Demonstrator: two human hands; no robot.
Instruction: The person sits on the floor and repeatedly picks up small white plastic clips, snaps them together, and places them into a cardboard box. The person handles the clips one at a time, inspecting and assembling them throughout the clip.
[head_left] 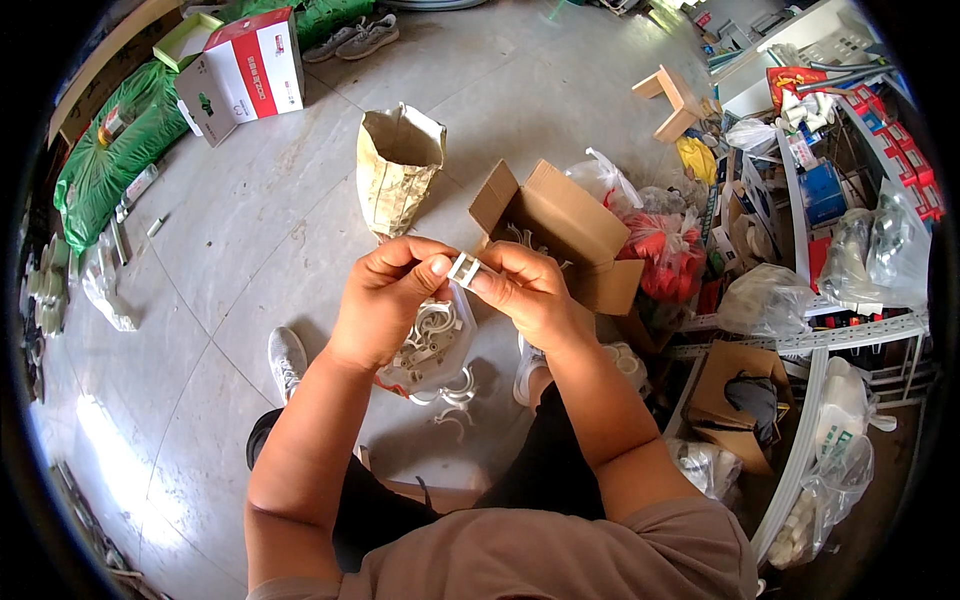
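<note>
Between my two hands is a small white plastic pipe clip (463, 270), held up in front of me. My left hand (392, 300) pinches its left side with thumb and forefinger. On the other side, the thumb and fingers of my right hand (528, 292) close on it. Below them, partly hidden by my left hand, a clear plastic bag (458, 350) holds several white pipe clips (430, 335). A few loose white clips (457, 392) lie on the floor by the bag, between my feet.
An open cardboard box (570, 225) stands just beyond my right hand, beside a red bundle in plastic (668, 255). Farther ahead is an open, worn paper sack (400, 165). Crowded shelving (800, 335) lines the right; green sacks (125, 140) and a red-white carton (255, 70) lie left.
</note>
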